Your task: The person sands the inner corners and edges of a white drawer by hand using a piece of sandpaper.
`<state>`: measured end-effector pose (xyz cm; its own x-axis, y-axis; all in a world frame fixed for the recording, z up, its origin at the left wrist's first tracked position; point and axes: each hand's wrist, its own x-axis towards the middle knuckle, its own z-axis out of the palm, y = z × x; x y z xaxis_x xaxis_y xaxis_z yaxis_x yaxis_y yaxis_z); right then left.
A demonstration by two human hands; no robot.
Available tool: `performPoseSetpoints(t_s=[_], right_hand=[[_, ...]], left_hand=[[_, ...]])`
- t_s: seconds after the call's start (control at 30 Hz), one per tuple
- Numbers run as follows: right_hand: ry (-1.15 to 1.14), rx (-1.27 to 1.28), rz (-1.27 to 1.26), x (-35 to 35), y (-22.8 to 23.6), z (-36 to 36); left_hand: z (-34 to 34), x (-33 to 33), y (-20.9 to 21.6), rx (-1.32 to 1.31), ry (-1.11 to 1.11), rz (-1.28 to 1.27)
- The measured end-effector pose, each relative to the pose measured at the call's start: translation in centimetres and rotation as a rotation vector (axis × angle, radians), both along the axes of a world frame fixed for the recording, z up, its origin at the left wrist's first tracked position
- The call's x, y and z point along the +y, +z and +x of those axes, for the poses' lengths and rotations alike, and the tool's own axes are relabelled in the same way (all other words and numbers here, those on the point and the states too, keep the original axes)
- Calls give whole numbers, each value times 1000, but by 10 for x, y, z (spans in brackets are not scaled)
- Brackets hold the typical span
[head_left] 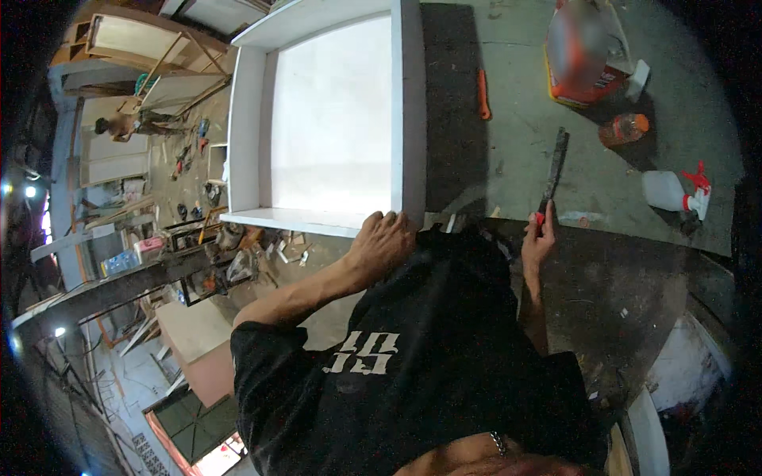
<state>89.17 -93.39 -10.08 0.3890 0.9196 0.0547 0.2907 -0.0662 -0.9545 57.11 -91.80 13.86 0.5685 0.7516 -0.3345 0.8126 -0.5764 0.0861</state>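
Observation:
A large white open box (pixel 409 103), like a drawer or cabinet shell with a flat bottom panel, stands at the left of the green-grey bench. My left hand (pixel 382 247) is closed over its near right corner, fingers curled on the rim. My right hand (pixel 539 239) grips the red handle of a long, dark flat file (pixel 558 163). The file points away from me over the bench's near edge, apart from the box. An orange-handled tool (pixel 483 94) lies between the box and the file.
The bench top (pixel 516 47) carries a red and yellow container (pixel 586 94), an orange-capped bottle (pixel 625 129) and a white spray bottle (pixel 673 192) with a red trigger. Far left, another person (pixel 123 127) is among boards and tools on a littered floor (pixel 178 147).

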Motion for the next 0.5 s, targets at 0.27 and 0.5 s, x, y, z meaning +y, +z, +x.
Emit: performPoseSetpoints(t_s=[0.27,0.5], right_hand=[[0,-132,-15,4,0,2],[213,-241,-18,18,33,-17]], left_hand=[[-15,23,22,-461,427,137],[-65,0,6,-614,749,345]])
